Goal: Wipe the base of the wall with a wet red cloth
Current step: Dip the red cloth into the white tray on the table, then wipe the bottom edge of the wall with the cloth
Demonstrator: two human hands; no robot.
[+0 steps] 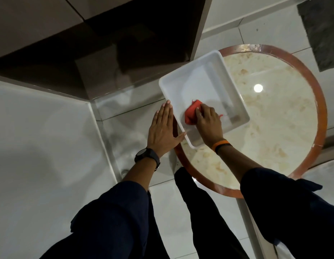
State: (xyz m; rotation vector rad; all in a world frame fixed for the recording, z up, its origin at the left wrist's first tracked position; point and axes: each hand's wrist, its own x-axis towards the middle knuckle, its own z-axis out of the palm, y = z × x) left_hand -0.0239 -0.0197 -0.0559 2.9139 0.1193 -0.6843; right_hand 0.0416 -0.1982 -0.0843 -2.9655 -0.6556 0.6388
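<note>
A bunched red cloth (190,114) lies inside a white rectangular tray (199,71) holding shallow water. My right hand (209,122) presses down on the cloth with its fingers curled over it. My left hand (162,131) lies flat with fingers straight against the tray's left rim, its thumb touching the near corner. The tray rests on a round marble-topped table (274,118) with an orange-brown edge. The white wall (40,137) stands to the left, and its base (104,131) meets the tiled floor just left of my left hand.
A dark brown glossy wall panel (106,43) fills the upper left corner. Pale floor tiles (181,212) run below the table. My legs in dark trousers (190,212) stand next to the table edge. A dark mat (319,34) lies at the upper right.
</note>
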